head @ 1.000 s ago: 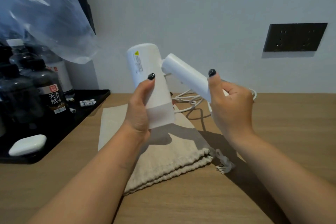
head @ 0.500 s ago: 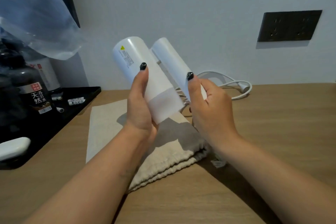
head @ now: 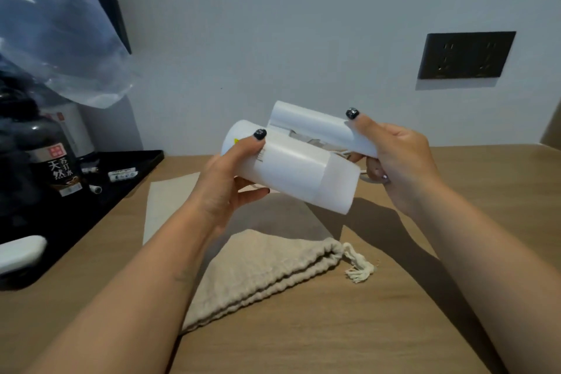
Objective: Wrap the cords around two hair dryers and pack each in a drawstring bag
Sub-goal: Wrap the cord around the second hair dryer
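1. Head view, the step: the hair dryer [head: 291, 173] is held in the air over the counter [head: 455, 179], above the drawstring bag [head: 267, 270]. The left hand [head: 226, 188] curls round its barrel, thumb on top. The right hand [head: 397, 167] curls round the handle [head: 318, 127], which lies folded almost against the barrel.
2. My judgement: the handle is being folded shut ahead of wrapping. A bit of white cord [head: 362, 177] shows by the right palm; most of it is hidden. It is best to keep the cord out of the hinge gap, hold the barrel steady with the left grip, then wind the cord evenly and snugly, not tight at the handle's end.
3. Head view, the surface: the wooden counter carries the beige bag, lying flat near the person with its tasselled string [head: 359, 270] to the right. A second hair dryer is not visible.
4. Head view, the room: a black tray [head: 91, 200] with a dark bottle [head: 57, 167] sits at the left, clear plastic [head: 60, 33] hangs above it, and a dark wall socket [head: 466, 55] is far right on the pale wall.
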Action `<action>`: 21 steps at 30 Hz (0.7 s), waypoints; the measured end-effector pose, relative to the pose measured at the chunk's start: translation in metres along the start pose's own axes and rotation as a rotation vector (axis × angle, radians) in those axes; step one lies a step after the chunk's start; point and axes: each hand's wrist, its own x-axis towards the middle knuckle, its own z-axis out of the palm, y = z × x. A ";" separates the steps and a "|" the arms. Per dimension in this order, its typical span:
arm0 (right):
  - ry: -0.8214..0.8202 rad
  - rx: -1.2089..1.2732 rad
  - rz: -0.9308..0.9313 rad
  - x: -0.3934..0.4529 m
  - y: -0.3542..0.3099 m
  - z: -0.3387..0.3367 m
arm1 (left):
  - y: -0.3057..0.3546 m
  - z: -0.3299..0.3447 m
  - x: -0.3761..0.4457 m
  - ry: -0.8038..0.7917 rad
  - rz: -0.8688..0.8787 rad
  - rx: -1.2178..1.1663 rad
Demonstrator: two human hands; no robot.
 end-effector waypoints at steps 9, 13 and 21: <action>0.161 0.212 0.115 -0.001 -0.010 -0.012 | 0.008 0.001 -0.016 -0.361 -0.163 0.215; 0.309 0.458 -0.018 -0.001 -0.017 -0.014 | 0.003 0.021 -0.029 -0.425 -0.313 -0.061; 0.220 0.455 -0.285 0.002 -0.004 0.002 | -0.001 0.030 -0.033 -0.396 -0.318 -0.322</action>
